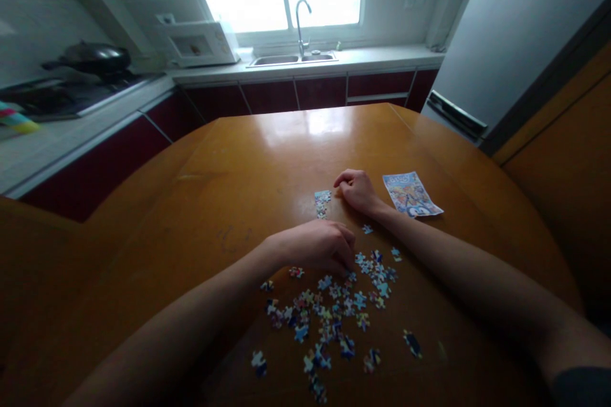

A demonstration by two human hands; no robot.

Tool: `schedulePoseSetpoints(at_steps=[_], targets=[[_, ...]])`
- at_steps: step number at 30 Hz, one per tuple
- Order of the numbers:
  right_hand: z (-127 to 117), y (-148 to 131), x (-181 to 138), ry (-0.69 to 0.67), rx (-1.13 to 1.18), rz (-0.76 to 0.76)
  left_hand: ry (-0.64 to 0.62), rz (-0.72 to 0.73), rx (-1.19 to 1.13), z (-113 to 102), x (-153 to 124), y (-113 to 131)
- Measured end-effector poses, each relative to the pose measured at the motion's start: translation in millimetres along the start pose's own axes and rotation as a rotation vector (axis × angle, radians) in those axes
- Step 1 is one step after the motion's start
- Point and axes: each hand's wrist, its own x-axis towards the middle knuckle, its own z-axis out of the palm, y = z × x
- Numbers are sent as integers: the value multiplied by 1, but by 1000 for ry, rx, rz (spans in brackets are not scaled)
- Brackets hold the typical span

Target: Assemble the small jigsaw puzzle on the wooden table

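Many loose jigsaw puzzle pieces (329, 324) lie scattered on the wooden table in front of me. My left hand (322, 245) reaches over the upper edge of this pile, palm down. Its fingers are bent together, and the tips meet a small puzzle piece (352, 277). Farther off, my right hand (358, 191) rests on the table with its fingers curled in; anything inside them is hidden. Just left of it lies a small joined section of puzzle (322, 202), partly screened by my left hand. One single piece (367, 229) sits between the two hands.
A printed picture sheet (411, 194) lies beyond my right forearm. The round-ended wooden table (229, 165) fills the middle. Behind it are a counter with a sink (274, 60) and a microwave (198, 43). A pan (98, 57) stands on the stove at left, a fridge (520, 32) at right.
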Motion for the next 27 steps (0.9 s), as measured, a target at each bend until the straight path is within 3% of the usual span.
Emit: schedulePoseSetpoints(at_steps=[22,27], targets=[[-2,2,1,-25,-31,-38,-86,-89,44,1,2,12],[-2,1,0,-17,-38,-44,-50,-90,-6,1,2,16]])
